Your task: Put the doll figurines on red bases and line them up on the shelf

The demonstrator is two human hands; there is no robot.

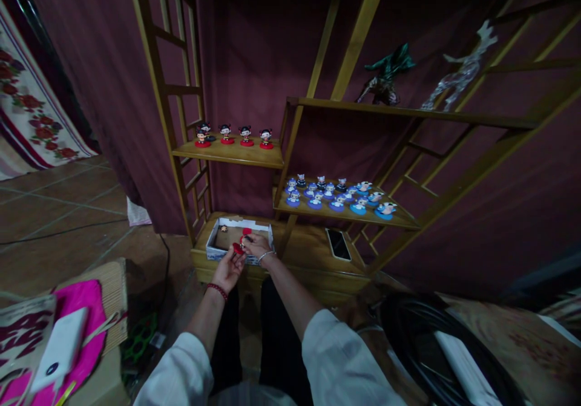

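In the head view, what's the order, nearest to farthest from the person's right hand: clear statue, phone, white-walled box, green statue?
1. White-walled box, just below the right hand.
2. Phone, to the right, on the low wooden surface.
3. Green statue, upper right, on the high shelf.
4. Clear statue, farther right, same shelf.

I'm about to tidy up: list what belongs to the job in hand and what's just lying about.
Likely the job's:
red disc in the left hand
dark-topped piece in the right hand
open box
red-based figurines

Seemingly lying about:
phone
white device
black coil
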